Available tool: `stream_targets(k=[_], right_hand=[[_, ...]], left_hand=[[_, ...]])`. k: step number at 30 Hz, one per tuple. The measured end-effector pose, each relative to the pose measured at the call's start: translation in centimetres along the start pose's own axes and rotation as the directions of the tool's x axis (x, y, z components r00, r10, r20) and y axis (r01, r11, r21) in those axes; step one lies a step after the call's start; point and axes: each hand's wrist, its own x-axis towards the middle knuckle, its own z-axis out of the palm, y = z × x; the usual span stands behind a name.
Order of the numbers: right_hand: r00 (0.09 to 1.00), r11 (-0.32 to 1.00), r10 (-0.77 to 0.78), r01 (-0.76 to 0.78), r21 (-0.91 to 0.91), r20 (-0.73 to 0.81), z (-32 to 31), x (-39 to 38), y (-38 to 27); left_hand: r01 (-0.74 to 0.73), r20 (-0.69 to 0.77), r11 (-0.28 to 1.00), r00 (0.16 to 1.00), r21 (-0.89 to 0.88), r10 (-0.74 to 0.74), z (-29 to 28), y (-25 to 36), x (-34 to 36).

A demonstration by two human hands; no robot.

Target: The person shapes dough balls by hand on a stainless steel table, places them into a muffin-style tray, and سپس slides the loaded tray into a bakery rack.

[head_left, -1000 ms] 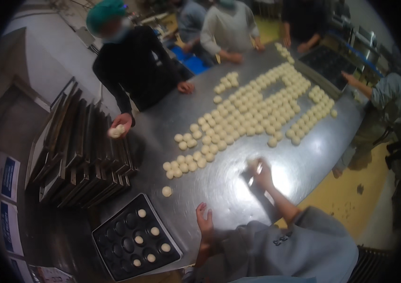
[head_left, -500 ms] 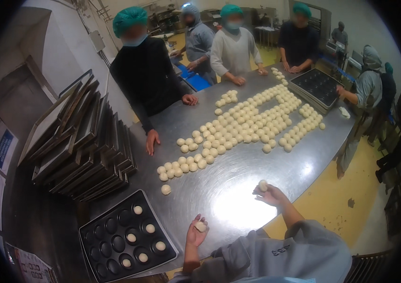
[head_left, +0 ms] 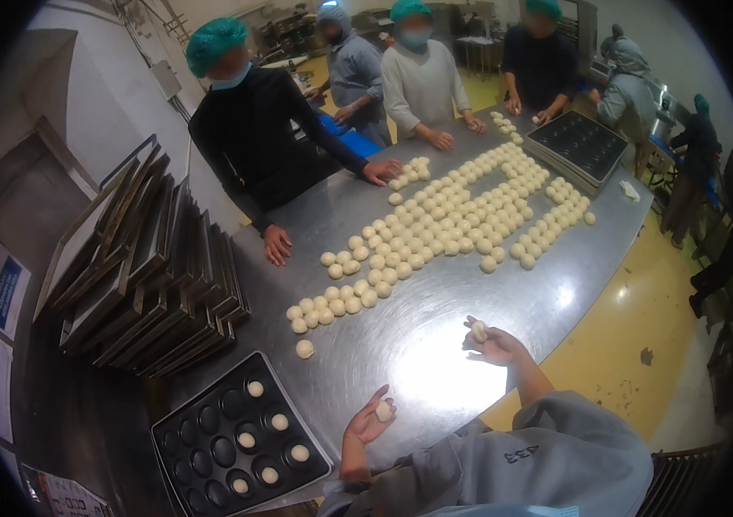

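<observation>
Left hand [head_left: 361, 426] shifted; dough ball [head_left: 385, 411] pale, roundish

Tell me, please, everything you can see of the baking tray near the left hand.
The dark baking tray looks metallic, with a paler rim and rows of round cups. Six hold one pale dough ball each; the other cups are empty. It lies cups up, slanted, at the near-left of the steel table. The left hand is clear of it.
</observation>
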Motion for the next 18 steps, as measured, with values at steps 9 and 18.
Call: stream_targets(k=[9, 18], right_hand=[[0.999, 1.000, 0.014, -0.014, 0.010, -0.051, -0.8, 0.5, -0.5], [0.991, 0.993, 0.064, -0.052, 0.107, -0.116, 0.1, 0.2, -1.1]], left_hand=[[-0.066, -0.002, 0.998, 0.998, 0.007, 0.066, -0.1, -0.3, 0.1], [-0.145, 0.003, 0.989, 0.989, 0.038, 0.145, 0.3, 0.5, 0.4]])
